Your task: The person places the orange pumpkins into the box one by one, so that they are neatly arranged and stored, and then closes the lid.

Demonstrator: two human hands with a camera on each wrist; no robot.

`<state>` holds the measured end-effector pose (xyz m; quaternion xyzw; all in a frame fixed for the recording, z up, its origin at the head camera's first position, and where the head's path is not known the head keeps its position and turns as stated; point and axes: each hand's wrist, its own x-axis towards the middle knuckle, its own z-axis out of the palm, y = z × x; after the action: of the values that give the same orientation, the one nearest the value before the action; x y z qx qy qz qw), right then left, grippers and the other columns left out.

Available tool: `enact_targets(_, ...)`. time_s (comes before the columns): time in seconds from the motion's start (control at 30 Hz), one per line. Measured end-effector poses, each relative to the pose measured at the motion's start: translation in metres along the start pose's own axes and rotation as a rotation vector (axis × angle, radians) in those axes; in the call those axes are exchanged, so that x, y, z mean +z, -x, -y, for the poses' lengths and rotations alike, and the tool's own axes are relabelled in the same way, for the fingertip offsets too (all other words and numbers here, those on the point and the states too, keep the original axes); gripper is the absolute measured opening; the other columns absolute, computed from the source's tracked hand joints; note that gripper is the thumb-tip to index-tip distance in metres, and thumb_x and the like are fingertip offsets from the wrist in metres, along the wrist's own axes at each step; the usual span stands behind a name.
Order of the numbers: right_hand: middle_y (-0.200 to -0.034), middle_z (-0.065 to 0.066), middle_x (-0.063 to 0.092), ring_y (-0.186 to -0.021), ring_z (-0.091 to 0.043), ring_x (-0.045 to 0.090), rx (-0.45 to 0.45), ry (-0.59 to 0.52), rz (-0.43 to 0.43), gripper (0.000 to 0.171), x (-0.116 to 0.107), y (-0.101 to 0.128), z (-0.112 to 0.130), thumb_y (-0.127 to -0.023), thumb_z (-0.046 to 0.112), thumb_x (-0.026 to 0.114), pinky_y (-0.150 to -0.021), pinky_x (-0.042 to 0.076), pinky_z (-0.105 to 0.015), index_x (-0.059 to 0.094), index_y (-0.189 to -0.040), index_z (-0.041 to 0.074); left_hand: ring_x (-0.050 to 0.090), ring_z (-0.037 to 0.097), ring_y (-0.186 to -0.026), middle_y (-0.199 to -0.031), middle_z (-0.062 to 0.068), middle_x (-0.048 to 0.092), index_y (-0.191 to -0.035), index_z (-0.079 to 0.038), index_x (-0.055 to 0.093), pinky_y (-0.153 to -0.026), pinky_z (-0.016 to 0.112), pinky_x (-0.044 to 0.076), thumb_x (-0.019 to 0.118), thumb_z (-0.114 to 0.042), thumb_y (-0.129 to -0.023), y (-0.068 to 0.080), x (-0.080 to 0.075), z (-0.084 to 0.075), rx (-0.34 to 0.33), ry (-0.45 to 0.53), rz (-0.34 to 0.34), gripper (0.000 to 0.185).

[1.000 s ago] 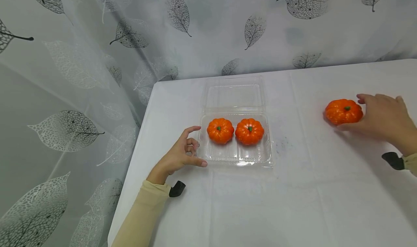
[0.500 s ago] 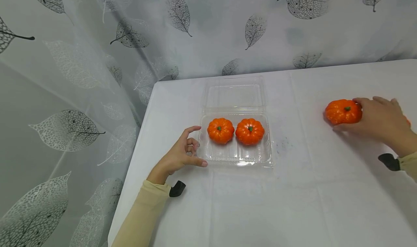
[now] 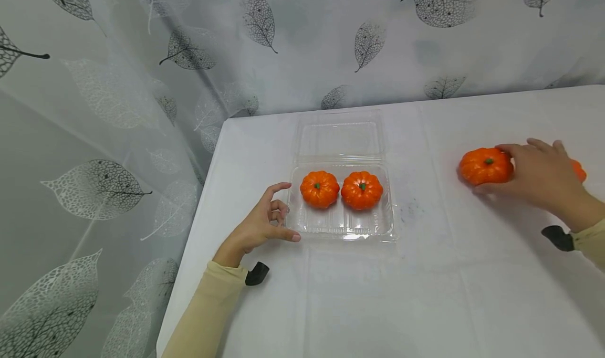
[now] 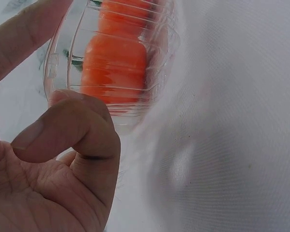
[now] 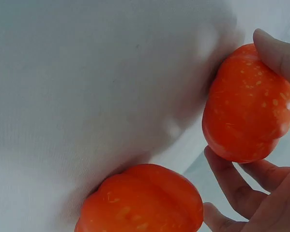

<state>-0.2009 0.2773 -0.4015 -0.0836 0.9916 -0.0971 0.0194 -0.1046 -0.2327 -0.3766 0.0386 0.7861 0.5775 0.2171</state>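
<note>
While the left hand (image 3: 257, 221) stays at the left side of a clear plastic box (image 3: 340, 224), the right hand (image 3: 543, 177) grips an orange gripped pumpkin (image 3: 484, 166) from its right side, with the thumb on the near side and fingers on the far side. This pumpkin is to the right of the box, well apart from it; whether its bottom touches the white cloth (image 3: 378, 295), I cannot tell. Its small green stem points upward.

Behind the right hand, a further pumpkin (image 5: 145, 200) is partly hidden in the head view. The right wrist view shows it on the cloth, near the gripped one but separate from it; one fingertip comes close to its edge, and I cannot tell if they touch.

Of the left hand, the index finger and the thumb are spread apart at the side and near corner of the box, and the other fingers are bent. Whether it grips the wall or only touches it, I cannot tell.

Inside the box, a left pumpkin (image 3: 319, 190) and a right pumpkin (image 3: 362, 191) sit side by side, stems up. The transparent lid (image 3: 340, 137) lies folded back on the far side. Beyond the table hangs a grey curtain (image 3: 302, 69) with a leaf pattern.
</note>
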Motion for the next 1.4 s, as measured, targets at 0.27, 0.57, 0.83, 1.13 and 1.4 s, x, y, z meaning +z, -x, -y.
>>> enact_targets(0.27, -0.113, -0.034, 0.048, -0.118, -0.052, 0.024, -0.070, -0.042, -0.019, 0.103, -0.001, 0.002, 0.015, -0.058, 0.069, 0.071, -0.098, -0.001, -0.066, 0.045, -0.125, -0.004, 0.041, 0.022, -0.069, -0.091, 0.018, 0.042, -0.137, -0.027, 0.025, -0.053, 0.024, 0.034, 0.085, -0.005, -0.061, 0.000, 0.000, -0.001, -0.005, 0.000, -0.002, 0.100)
enact_targets(0.57, -0.138, -0.023, 0.030, -0.120, -0.045, 0.027, -0.073, -0.390, 0.153, 0.096, -0.015, 0.014, 0.039, -0.069, 0.051, 0.074, -0.086, 0.025, -0.065, 0.029, -0.142, 0.009, 0.041, 0.023, -0.069, -0.092, 0.019, 0.042, -0.137, -0.027, 0.026, -0.053, 0.024, 0.034, 0.085, -0.005, -0.061, 0.001, 0.001, -0.001, -0.008, 0.008, -0.002, 0.100)
enact_targets(0.83, -0.137, -0.013, 0.034, -0.113, -0.036, 0.042, -0.093, -0.575, 0.264, 0.087, -0.025, 0.022, 0.063, -0.073, 0.041, 0.075, -0.077, 0.048, -0.043, 0.028, -0.143, 0.017, 0.041, 0.023, -0.068, -0.091, 0.018, 0.042, -0.138, -0.025, 0.025, -0.053, 0.024, 0.034, 0.085, -0.005, -0.061, 0.001, 0.001, -0.002, -0.011, 0.012, 0.000, 0.100)
enact_targets(1.13, -0.134, -0.001, 0.039, -0.111, -0.025, 0.049, -0.136, -0.754, 0.327, 0.080, -0.032, 0.030, 0.096, -0.074, 0.030, 0.077, -0.075, 0.050, -0.027, 0.032, -0.141, 0.025, 0.041, 0.023, -0.068, -0.091, 0.018, 0.042, -0.137, -0.027, 0.026, -0.054, 0.024, 0.035, 0.085, -0.005, -0.061, 0.001, 0.000, -0.001, -0.010, 0.014, -0.003, 0.099)
enact_targets(1.4, -0.132, 0.001, 0.042, -0.113, -0.018, 0.049, -0.156, -0.922, 0.440, 0.071, -0.035, 0.032, 0.115, -0.077, 0.020, 0.075, -0.079, 0.049, -0.031, 0.035, -0.136, 0.020, 0.041, 0.023, -0.068, -0.091, 0.019, 0.042, -0.137, -0.027, 0.026, -0.054, 0.024, 0.035, 0.085, -0.004, -0.060, 0.002, 0.001, -0.002, -0.007, 0.017, -0.006, 0.100)
